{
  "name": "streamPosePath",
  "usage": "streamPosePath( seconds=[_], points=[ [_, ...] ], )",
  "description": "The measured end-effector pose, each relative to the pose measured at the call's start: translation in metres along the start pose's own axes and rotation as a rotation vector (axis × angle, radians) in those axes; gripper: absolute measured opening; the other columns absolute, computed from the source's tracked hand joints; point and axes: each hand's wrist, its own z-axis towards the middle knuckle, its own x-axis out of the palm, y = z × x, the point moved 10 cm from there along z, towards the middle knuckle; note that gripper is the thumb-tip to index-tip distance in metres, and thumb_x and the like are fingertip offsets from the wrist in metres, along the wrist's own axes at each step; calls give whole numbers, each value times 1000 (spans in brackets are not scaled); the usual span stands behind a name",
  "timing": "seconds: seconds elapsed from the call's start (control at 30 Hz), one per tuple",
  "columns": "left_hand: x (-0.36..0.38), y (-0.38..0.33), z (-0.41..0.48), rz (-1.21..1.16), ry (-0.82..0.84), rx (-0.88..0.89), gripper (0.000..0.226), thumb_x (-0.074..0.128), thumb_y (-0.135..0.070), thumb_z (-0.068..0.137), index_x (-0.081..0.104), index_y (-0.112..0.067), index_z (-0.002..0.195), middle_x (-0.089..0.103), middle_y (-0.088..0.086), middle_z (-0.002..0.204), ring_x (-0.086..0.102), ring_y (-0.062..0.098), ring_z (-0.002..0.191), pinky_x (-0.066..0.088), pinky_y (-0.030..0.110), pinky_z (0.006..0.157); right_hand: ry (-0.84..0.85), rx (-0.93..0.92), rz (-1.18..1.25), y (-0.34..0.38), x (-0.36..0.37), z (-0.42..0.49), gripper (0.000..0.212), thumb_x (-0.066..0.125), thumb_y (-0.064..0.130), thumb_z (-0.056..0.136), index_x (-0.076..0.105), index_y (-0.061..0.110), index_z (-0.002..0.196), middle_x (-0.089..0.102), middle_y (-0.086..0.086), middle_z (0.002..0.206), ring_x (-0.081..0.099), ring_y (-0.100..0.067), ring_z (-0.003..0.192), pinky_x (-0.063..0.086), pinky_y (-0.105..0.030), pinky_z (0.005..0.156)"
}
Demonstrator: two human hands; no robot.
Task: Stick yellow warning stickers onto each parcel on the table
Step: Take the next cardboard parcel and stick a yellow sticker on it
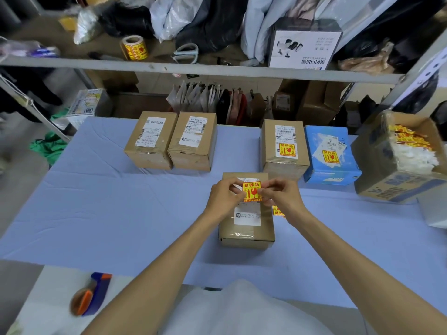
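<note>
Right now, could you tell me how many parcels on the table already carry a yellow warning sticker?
2: the brown box at back right and the blue parcel beside it. A third sticker, held by both hands, is above the near box.

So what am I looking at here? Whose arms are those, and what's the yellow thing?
No robot here: a person wears a camera on the head, looking down at their own arms. The left hand and right hand hold a yellow sticker together over a brown parcel on the blue table. Behind, two parcels on the right already carry stickers; two on the left carry none. A sticker roll sits on the shelf.
</note>
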Motion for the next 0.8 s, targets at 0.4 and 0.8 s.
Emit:
streamPosePath(
  seconds=[0.4, 0.8],
  points=[
    [5, 26, -26, 6, 51, -80, 22, 76, -15, 78, 55, -22, 81, 68, 0, 104, 62, 13, 96, 45, 25, 77, -8, 28, -170, -33, 8, -22, 32, 86, -1, 61, 63, -2, 84, 69, -13, 69, 67, -22, 65, 55, -38, 64],
    [16, 34, -33, 157, 53, -69, 36, 78, -24, 75, 54, -18, 100, 73, -4, 80, 65, 13, 86, 49, 30, 75, -28, -55, -393, -35, 15, -25, 33, 88, 10, 62, 62, 7, 83, 67, 1, 69, 64, -10, 63, 57, -33, 68]
  ],
)
